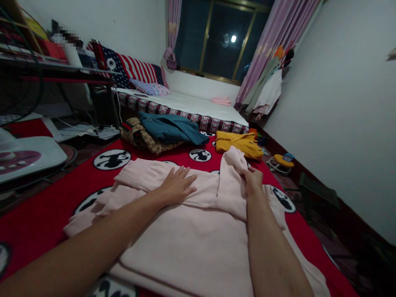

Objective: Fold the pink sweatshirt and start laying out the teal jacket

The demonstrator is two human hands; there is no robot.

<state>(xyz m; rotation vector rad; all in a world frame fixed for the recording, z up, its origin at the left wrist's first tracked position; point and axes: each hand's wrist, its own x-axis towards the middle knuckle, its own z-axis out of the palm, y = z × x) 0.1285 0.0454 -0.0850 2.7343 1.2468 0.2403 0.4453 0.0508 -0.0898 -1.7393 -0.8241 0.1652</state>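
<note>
A pale pink garment lies spread on a red blanket printed with black-and-white round figures. My left hand rests flat on a folded sleeve of the garment, fingers stretched out. My right hand is closed on a raised fold of the same pink cloth, which stands up in a peak just left of the fingers.
Beyond the garment lie a teal jacket on a brown patterned piece, and a yellow garment. A mattress with pillows runs under the window. A fan base and a cluttered shelf stand left; a small stool and hanging clothes are at right.
</note>
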